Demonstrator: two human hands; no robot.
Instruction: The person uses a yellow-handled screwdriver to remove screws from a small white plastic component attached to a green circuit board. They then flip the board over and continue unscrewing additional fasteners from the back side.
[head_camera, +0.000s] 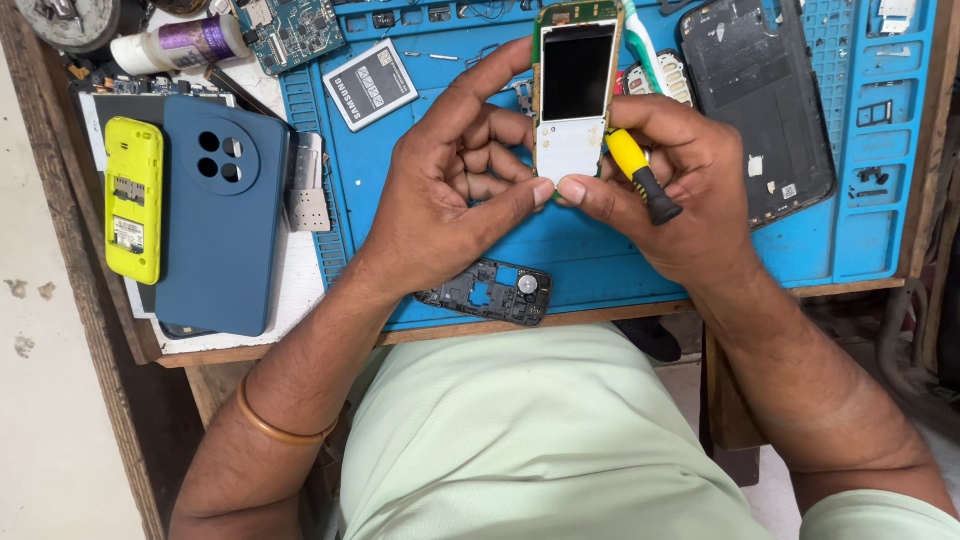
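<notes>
Hands hold a small phone board over the blue repair mat (600, 250). The left hand (450, 190) has its thumb on the bottom edge of the phone board with its dark screen (575, 95), and its pointing finger lies along the left side. The other left fingers are curled in behind it. The right hand (680, 190) pinches the bottom edge with its thumb too. Its fingers are also wrapped around a small screwdriver with a yellow and black handle (640, 175), which sticks out just right of the board. So both hands are closed on something.

The phone looks already taken apart. Its board and screen are out of the case. A black inner frame (490, 292) lies on the mat below the left thumb. A loose battery (370, 85) lies up past the left fingers. A black back cover (755, 100) lies past the right fingers. The phone is not whole yet, so I think work is left.

Farther left of the left hand lie a yellow phone shell (133, 200) and a dark blue phone case (222, 215).
</notes>
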